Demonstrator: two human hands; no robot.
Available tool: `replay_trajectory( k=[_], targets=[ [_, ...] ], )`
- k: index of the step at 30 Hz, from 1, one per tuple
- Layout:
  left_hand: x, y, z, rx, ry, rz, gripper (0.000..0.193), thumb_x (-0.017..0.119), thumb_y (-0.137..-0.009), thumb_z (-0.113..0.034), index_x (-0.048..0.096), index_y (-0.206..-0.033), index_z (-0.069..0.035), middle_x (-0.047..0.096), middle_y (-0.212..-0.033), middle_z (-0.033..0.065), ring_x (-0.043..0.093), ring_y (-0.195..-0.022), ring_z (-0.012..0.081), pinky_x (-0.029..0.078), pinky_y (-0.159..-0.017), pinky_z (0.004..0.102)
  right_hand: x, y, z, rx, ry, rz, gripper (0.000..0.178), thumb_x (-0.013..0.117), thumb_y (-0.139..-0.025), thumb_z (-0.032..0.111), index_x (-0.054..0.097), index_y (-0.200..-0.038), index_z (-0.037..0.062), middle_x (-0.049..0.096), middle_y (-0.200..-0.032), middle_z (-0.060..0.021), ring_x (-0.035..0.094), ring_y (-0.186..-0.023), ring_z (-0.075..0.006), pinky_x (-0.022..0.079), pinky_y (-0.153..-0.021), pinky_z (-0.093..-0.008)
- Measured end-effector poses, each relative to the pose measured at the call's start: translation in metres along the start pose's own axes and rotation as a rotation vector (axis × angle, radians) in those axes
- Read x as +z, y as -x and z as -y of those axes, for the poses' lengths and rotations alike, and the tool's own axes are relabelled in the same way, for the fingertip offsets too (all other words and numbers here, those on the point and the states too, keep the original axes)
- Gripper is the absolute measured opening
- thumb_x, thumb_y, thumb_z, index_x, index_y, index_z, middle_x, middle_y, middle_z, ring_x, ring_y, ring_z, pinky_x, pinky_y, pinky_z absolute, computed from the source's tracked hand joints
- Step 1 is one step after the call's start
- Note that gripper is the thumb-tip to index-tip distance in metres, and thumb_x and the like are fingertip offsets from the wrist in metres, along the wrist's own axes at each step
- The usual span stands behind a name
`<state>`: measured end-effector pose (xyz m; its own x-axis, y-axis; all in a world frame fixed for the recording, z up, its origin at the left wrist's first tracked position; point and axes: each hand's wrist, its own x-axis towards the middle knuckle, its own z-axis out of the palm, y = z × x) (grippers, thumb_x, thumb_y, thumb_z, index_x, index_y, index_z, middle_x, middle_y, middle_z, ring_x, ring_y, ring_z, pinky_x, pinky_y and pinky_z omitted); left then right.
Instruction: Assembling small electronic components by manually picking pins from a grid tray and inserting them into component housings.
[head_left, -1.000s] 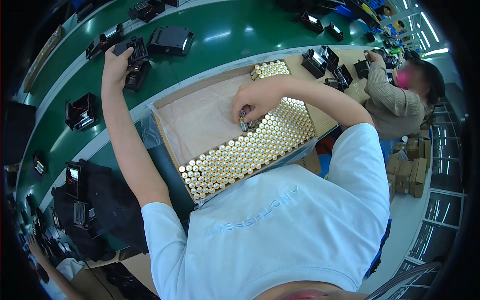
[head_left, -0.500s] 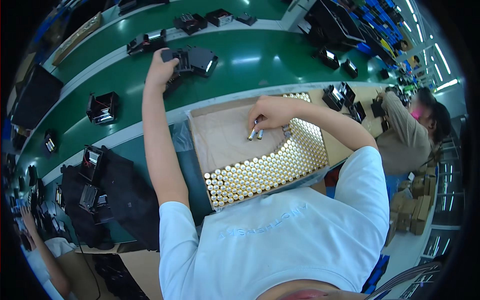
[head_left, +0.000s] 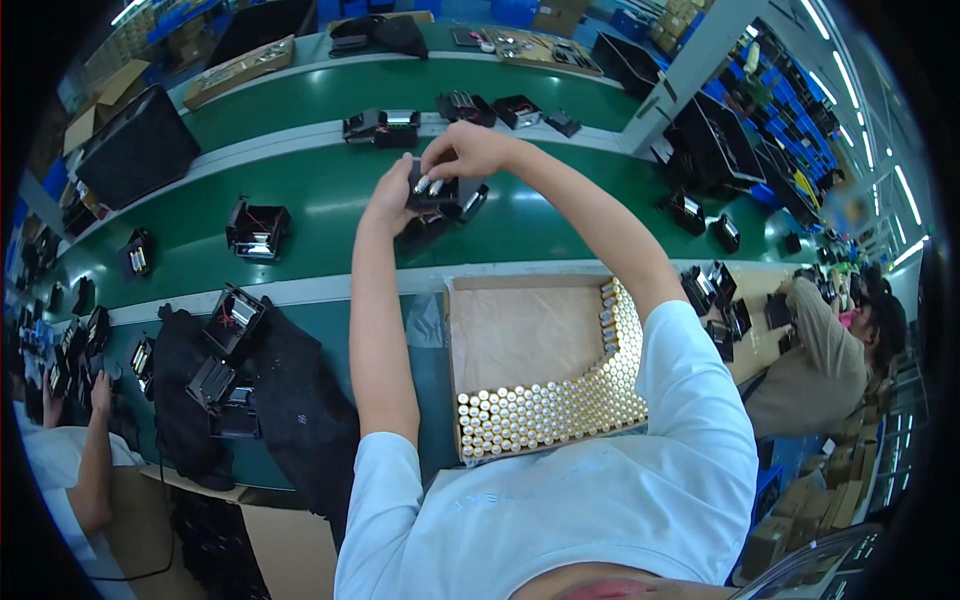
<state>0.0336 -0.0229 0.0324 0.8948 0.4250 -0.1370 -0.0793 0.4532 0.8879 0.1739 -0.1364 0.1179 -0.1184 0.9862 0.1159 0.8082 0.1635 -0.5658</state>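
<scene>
Over the green bench, my left hand grips the side of a black plastic battery case. My right hand is closed on two small cylindrical batteries, their ends down at the case. Whether they touch the inside of it cannot be made out. Closer to my body stands a shallow cardboard box lined with brown paper. Upright batteries in tight rows fill its near and right parts, while bare paper shows at its far left.
More black cases lie along the bench, such as one with red wires to the left. A dark garment with further cases on it lies left of the box. Co-workers sit at both sides: one in a brown top, one in white.
My right hand has carried the batteries from above the box, forward and left, to the case in my left hand. The camera view has shifted, so the whole scene sits differently.
</scene>
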Motion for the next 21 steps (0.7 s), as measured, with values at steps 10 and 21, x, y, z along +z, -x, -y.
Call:
replay_trajectory(
  k=[10, 21],
  targets=[
    [-0.022, -0.004, -0.012, 0.096, -0.014, -0.242, 0.038, 0.057, -0.094, -0.027, 0.054, -0.117, 0.003, 0.061, -0.096, 0.0177, 0.061, -0.076, 0.0251, 0.053, -0.058, 0.0350, 0.006, -0.003, 0.036, 0.341, -0.146, -0.281, 0.011, 0.068, -0.081, 0.006, 0.074, -0.087, -0.0006, 0.069, -0.068, -0.0024, 0.057, -0.055, -0.0125, 0.047, -0.055, -0.0257],
    [-0.032, 0.007, -0.023, 0.145, -0.012, -0.422, 0.041, 0.065, -0.085, -0.012, 0.048, -0.120, 0.004, 0.059, -0.095, 0.0180, 0.061, -0.074, 0.0231, 0.053, -0.052, 0.0310, 0.055, -0.034, 0.026, 0.050, 0.431, -0.413, 0.018, 0.070, -0.078, 0.017, 0.074, -0.075, -0.0002, 0.068, -0.063, -0.0073, 0.058, -0.049, -0.0204, 0.048, -0.056, -0.0304]
  ],
)
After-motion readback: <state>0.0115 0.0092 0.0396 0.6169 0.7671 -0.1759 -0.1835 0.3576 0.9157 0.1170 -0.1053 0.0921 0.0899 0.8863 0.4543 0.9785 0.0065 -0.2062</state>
